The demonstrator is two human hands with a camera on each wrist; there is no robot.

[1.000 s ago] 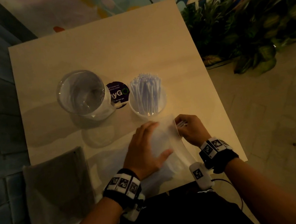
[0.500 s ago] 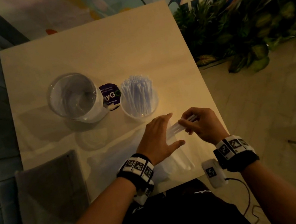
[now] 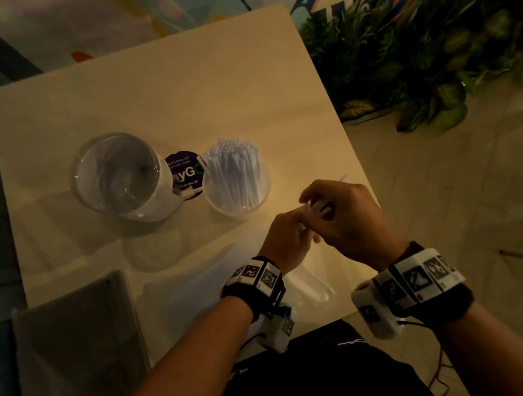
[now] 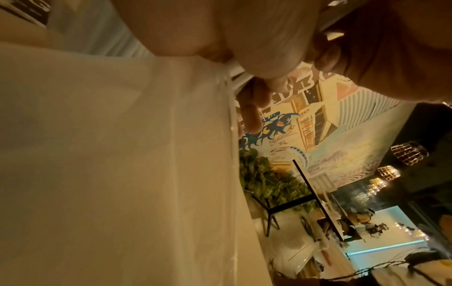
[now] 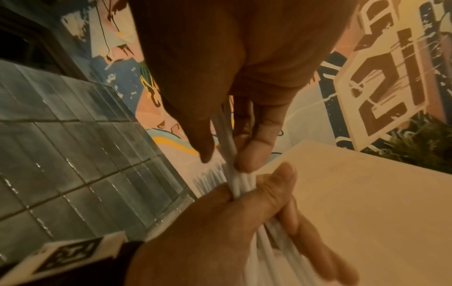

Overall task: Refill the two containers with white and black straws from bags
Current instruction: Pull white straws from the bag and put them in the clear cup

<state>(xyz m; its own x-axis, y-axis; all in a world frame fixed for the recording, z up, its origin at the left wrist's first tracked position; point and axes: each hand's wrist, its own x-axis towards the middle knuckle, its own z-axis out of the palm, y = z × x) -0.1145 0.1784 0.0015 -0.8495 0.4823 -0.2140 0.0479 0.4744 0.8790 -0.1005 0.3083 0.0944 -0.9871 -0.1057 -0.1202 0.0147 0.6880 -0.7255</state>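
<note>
Two clear containers stand mid-table: the left one [image 3: 117, 175] looks empty, the right one [image 3: 235, 181] is packed with white straws. A clear plastic bag [image 3: 307, 286] trails on the table's near edge. My left hand [image 3: 300, 226] grips the bag's mouth around a bundle of white straws [image 5: 244, 183]. My right hand [image 3: 314, 205] pinches the straws' free ends between thumb and fingers [image 5: 254, 149], just right of the full container. In the left wrist view the bag's film [image 4: 122, 154] fills the left side, with straw ends [image 4: 238, 75] by my fingers. No black straws show.
A round purple sticker [image 3: 185, 175] lies between the containers. A grey flat bag or sheet [image 3: 78, 344] overhangs the table's near-left corner. Green plants [image 3: 435, 53] line the floor to the right of the table [image 3: 168, 86]. A tiled wall runs along the left.
My left hand went from lying flat on the bag to gripping it. Both hands rose and shifted right, and my right hand has drawn the straws' ends out of the bag.
</note>
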